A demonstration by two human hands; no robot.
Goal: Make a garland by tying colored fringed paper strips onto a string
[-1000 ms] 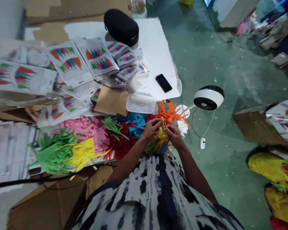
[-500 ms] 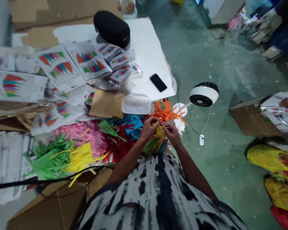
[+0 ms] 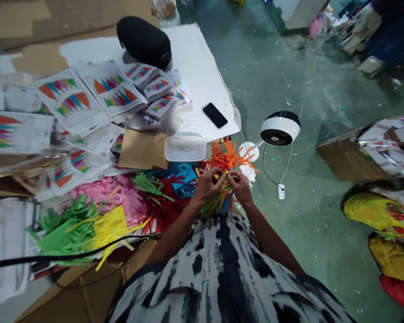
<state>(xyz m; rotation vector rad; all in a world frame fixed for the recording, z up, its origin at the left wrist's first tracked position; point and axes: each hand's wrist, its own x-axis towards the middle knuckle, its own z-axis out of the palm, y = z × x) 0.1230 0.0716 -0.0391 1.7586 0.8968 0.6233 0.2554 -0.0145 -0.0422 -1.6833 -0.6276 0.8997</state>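
My left hand [image 3: 208, 184] and my right hand [image 3: 239, 185] meet at the table's near right corner, close to my body. Thumb and fingers of both pinch a small yellow strip of paper [image 3: 225, 173] between them. Below the fingers hangs a bunch of fringed paper [image 3: 212, 204] in yellow, green and blue, partly hidden by my left wrist. Just beyond my hands spreads an orange paper tassel [image 3: 230, 154]. Left of my left hand lie blue fringed paper [image 3: 187, 179] and red fringed paper [image 3: 164, 197].
Pink [image 3: 111, 193], green [image 3: 67, 229] and yellow fringed paper [image 3: 111, 226] covers the near table edge. Behind are a clear plastic tub [image 3: 185, 149], a brown envelope [image 3: 142, 149], printed packets [image 3: 116, 87], a phone [image 3: 215, 115] and a black case [image 3: 144, 41]. A fan [image 3: 280, 128] stands right.
My view has shifted a little, so the table things appear further left. My fingertips have drawn closer together over the yellow strip, which shows less now.
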